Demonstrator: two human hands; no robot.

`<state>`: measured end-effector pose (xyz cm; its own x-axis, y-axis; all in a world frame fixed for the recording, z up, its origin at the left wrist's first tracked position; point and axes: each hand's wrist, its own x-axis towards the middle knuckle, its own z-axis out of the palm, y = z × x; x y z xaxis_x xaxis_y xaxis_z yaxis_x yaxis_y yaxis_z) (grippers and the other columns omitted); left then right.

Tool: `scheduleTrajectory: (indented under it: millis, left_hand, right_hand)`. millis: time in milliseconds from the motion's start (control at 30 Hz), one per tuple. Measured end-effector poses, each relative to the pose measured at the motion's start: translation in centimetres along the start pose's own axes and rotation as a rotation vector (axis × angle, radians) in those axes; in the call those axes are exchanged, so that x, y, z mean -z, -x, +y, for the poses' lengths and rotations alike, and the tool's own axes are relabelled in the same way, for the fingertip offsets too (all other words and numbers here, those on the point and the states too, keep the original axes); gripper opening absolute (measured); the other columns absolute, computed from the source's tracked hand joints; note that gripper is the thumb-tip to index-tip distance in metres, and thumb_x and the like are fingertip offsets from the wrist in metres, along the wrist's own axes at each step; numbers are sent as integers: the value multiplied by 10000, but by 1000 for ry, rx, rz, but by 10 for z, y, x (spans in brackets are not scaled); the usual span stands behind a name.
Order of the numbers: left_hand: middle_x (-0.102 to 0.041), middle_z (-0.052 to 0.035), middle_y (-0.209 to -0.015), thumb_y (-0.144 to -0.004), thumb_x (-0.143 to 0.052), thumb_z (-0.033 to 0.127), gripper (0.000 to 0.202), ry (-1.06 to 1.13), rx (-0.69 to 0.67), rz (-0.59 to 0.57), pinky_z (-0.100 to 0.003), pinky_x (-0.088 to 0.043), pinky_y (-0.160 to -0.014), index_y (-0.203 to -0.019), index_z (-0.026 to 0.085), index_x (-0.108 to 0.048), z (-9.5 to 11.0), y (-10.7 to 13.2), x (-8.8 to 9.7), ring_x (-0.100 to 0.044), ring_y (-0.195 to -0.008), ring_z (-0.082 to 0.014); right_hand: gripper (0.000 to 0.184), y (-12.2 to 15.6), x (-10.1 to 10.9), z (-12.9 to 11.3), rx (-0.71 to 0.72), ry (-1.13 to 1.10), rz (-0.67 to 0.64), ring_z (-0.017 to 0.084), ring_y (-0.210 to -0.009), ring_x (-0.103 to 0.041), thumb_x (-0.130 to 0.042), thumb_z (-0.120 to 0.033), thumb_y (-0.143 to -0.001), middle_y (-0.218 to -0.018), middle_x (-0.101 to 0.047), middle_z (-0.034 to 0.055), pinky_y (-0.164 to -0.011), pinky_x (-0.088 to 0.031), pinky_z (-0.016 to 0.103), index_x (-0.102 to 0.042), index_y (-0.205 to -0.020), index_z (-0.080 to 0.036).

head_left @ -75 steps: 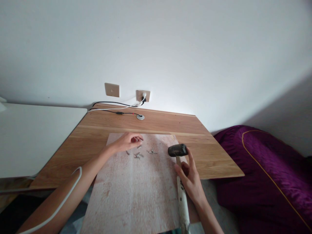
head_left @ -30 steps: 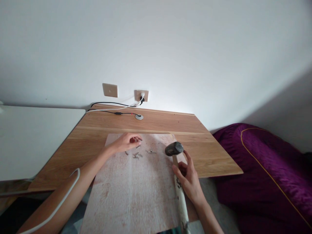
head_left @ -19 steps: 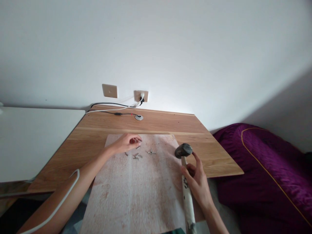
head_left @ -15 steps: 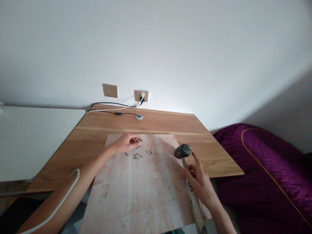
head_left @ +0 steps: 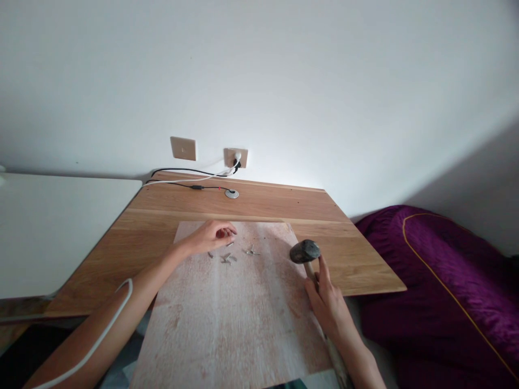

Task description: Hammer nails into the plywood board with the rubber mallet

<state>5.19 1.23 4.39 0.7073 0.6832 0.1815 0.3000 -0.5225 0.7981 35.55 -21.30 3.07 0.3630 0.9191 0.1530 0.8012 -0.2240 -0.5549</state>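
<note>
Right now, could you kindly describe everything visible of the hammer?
The hammer has a blocky, dark, scuffed head and a pale handle, apparently wooden, partly hidden by the right hand's grip, which holds it near the head, a fingertip at the head's side. It slants toward the camera along the right edge of the board; whether the head touches that is unclear.

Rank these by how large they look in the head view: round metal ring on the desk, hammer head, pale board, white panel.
1. Pale board
2. White panel
3. Hammer head
4. Round metal ring

This ranks apparent size only; the board runs nearest the camera.
</note>
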Motion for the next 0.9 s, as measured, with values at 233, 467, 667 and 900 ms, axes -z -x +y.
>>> scheduleTrajectory:
  millis: [233, 467, 667, 900]
  left_hand:
    - [-779, -37, -871, -916, -670, 339, 217, -39, -10, -1, -254, -484, -657, -1023, 185, -778, 1, 0, 0, -644, -710, -145]
    - [-768, -33, -844, -920, -664, 333, 208, -46, -15, 7, -264, -481, -660, -1016, 184, -772, 4, 0, 1, -639, -704, -149]
    - [-772, -43, -872, -910, -673, 336, 217, -26, -12, -6, -267, -489, -668, -1022, 176, -768, 1, 0, -1, -639, -710, -148]
    - [-761, -37, -866, -943, -643, 416, 293, -80, -2, -16, -265, -484, -674, -1075, 180, -756, 13, 6, 11, -654, -747, -161]
  right_hand:
    - [700, 0, 1, -4, 33, 41, 10, 287, -705, -736, -355, -423, -1043, -857, -733, 63, -640, -493, 346, -238, -1663, -120]
    - [725, -1, 2, -5, 1, 57, 1, 305, -737, -742, -359, -438, -1032, -912, -755, 96, -657, -475, 353, -241, -1661, -98]
    - [748, -1, 0, -3, 3, 73, -13, 319, -718, -733, -340, -448, -1037, -864, -747, 98, -664, -474, 371, -218, -1666, -63]
    - [735, -1, 5, -15, -73, 193, -72, 326, -737, -763, -303, -392, -1045, -888, -787, 143, -645, -476, 360, -181, -1671, -27]
